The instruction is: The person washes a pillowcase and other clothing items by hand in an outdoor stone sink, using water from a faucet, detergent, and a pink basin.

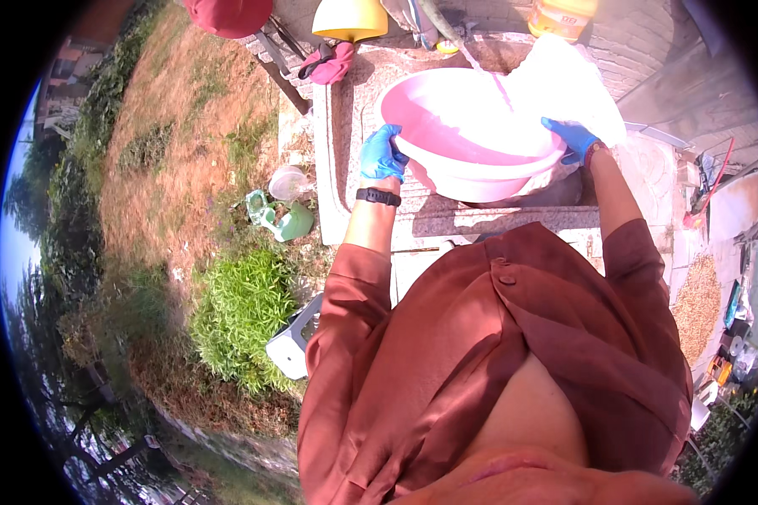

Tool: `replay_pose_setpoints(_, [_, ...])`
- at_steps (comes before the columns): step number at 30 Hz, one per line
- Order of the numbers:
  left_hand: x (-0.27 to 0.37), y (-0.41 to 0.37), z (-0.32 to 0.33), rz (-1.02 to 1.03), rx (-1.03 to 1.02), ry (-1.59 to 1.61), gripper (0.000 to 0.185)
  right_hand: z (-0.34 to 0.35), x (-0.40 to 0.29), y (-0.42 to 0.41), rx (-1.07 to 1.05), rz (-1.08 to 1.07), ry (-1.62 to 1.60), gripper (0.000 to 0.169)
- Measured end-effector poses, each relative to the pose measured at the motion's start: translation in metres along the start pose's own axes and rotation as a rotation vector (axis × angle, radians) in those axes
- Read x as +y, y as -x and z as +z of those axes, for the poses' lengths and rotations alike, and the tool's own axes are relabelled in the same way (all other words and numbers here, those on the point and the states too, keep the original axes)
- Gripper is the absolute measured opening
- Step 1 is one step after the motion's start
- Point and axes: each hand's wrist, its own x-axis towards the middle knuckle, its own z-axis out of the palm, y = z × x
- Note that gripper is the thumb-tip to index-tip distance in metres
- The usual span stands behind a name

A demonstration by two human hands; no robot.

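Observation:
A large pink plastic basin (480,180) sits tilted over a stone outdoor sink (417,221). My left hand (384,154), in a blue glove, grips the basin's left rim. On the right side of the rim is my right hand (571,140), also blue-gloved, with its fingers around the edge. A hose (442,24) comes down from the top, and a thin stream falls from it into the basin. Glare hides most of the basin's inside. White, overexposed material (568,82) lies behind the basin at the right; what it is cannot be told.
A yellow bowl (350,20), a pink cloth item (332,63) and a yellow plastic container (562,17) are along the far side. A green plastic container (288,222) stands on the ground at the left, near leafy plants (243,315). A grey-white stool (290,347) is beside me.

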Motion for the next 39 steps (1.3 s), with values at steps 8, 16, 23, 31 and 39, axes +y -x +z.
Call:
replay_pose_setpoints(8, [0.019,-0.033,-0.002,-0.216,-0.049,-0.098,0.012,0.005,-0.01,0.059,0.205,-0.274,-0.622,0.024])
replay_pose_setpoints(16, [-0.039,-0.007,-0.035,-0.461,-0.398,0.098,0.04,0.003,-0.068,0.151,0.302,-0.618,-0.4,0.025])
replay_pose_setpoints(23, [-0.058,-0.004,0.005,-0.45,-0.276,-0.056,0.039,-0.02,-0.006,0.129,0.389,-0.761,-0.535,0.02])
replay_pose_setpoints(31, [-0.032,-0.008,0.005,-0.242,-0.277,-0.128,0.036,-0.015,0.037,0.094,0.329,-0.549,-0.683,0.042])
replay_pose_setpoints(39, [0.05,0.006,0.024,-0.188,-0.353,-0.041,0.025,0.001,0.046,0.097,-0.147,-0.418,-1.066,0.027])
